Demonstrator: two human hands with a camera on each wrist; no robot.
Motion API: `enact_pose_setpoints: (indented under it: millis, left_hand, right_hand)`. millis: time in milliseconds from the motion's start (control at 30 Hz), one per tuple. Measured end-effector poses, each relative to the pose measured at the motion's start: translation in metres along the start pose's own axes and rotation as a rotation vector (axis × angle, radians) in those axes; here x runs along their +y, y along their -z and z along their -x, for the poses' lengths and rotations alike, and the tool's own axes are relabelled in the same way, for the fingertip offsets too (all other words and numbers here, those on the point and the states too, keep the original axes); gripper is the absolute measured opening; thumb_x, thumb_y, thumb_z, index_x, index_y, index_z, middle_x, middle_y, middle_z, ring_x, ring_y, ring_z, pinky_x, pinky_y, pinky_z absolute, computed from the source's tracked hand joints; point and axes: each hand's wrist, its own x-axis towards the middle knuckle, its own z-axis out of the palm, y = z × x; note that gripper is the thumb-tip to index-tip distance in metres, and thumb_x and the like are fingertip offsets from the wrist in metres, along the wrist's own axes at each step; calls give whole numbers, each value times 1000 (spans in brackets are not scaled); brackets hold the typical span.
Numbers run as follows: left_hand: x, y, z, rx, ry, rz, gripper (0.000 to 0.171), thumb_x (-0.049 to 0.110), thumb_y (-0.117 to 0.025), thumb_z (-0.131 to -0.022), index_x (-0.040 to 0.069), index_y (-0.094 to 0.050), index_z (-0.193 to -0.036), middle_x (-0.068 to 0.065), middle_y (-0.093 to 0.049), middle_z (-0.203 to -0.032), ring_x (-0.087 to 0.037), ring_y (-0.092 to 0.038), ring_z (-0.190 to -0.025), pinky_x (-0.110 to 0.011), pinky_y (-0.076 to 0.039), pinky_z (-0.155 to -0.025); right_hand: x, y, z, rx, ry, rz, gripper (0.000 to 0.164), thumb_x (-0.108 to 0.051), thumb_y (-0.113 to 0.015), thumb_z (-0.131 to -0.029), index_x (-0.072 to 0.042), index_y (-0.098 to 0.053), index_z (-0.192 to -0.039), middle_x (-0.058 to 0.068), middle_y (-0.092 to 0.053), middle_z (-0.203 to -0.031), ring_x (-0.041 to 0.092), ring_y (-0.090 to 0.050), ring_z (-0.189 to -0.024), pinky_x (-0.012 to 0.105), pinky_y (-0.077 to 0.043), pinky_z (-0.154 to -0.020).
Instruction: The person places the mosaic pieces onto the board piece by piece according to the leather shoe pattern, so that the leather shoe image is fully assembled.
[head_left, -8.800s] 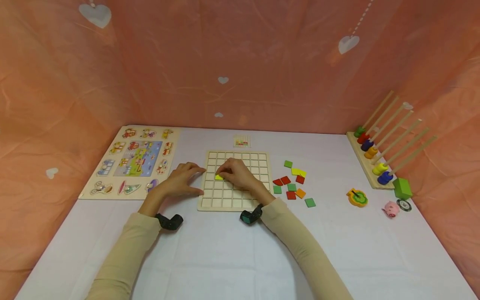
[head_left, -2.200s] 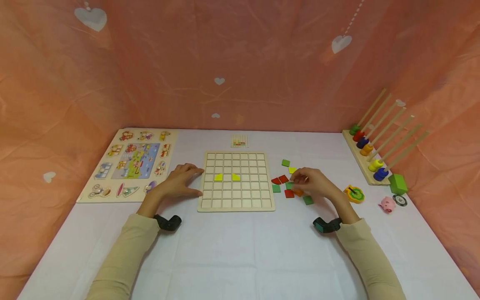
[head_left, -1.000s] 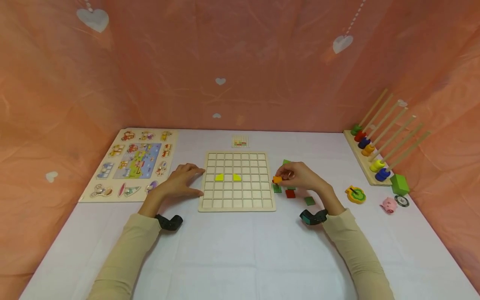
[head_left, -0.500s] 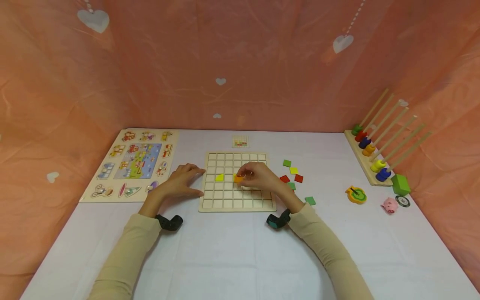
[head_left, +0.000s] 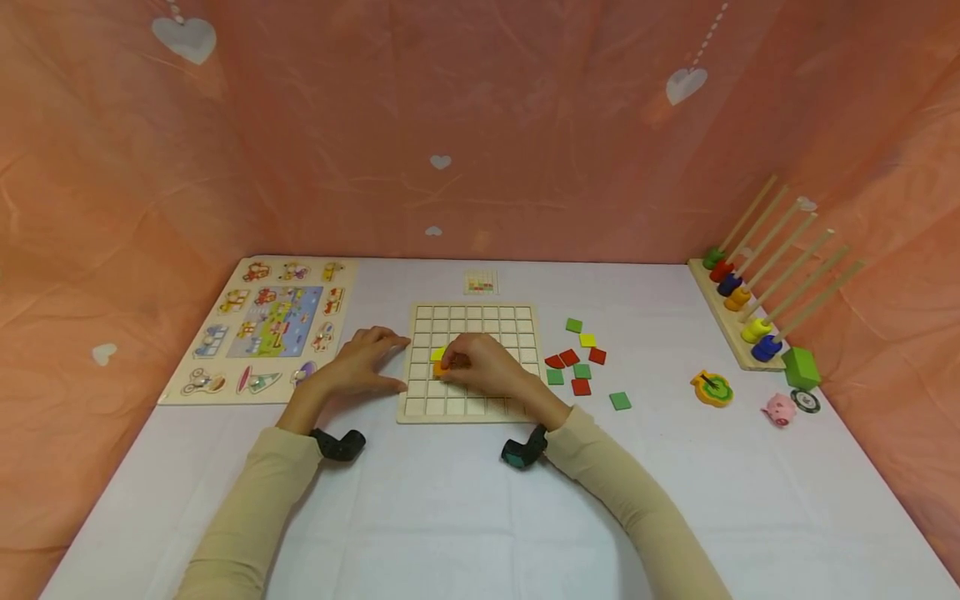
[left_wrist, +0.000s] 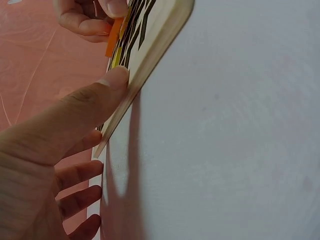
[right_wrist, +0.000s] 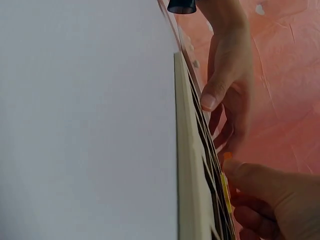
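Orange is the tile (head_left: pixel 438 372) pinched between the thumb and fingers of your right hand (head_left: pixel 481 363), over the left part of the gridded wooden board (head_left: pixel 454 407). It lies just beside a yellow tile (head_left: pixel 437 354), on the side nearer you. From the left wrist view the orange piece looks tilted against the grid, and you can't tell whether any edge has entered a cell.

Your left hand (head_left: pixel 358 360) grasps nothing: its thumb and fingers are spread, touching the board's left edge, apparently to steady it.

The step in hand looks like setting this orange piece into the cell below the yellow one. Your next move would call for squaring its sides to the cell walls, laying it flat and only then easing your pinch, without nudging the yellow tile. Light contact from your left hand should be enough to stop the board sliding.

Beyond the board's right edge lie loose red, yellow and green tiles (head_left: pixel 581 387). Past the far edge sits a small card (head_left: pixel 481 282) printed with coloured squares, its details too small to read; it seems worth a glance for checking the cell before you let go.
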Motion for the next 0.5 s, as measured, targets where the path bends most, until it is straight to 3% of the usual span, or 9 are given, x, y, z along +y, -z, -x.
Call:
enact_pose_setpoints:
  millis: [200, 500]
  left_hand:
    - [0, 0, 0, 4, -1, 5, 74, 37, -76, -75, 7, -47, -136, -18, -42, -132, -37, -34, -122, -56, -28, -100]
    - [0, 0, 1, 4, -3, 10, 74, 37, -77, -75, 7, -47, -136, -18, -42, -132, -37, -35, -121, -56, -28, -100]
  right_hand:
    - [-1, -2, -2, -5, 59, 69, 12, -25, -73, -81, -14, -73, -85, -6, -65, -85, 6, -56, -83, 22, -44, -77]
    - [-1, -3, -2, 1, 85, 60, 9, -20, -72, -83, -12, -74, -87, -3, -64, -88, 8, -56, -83, 21, -45, -74]
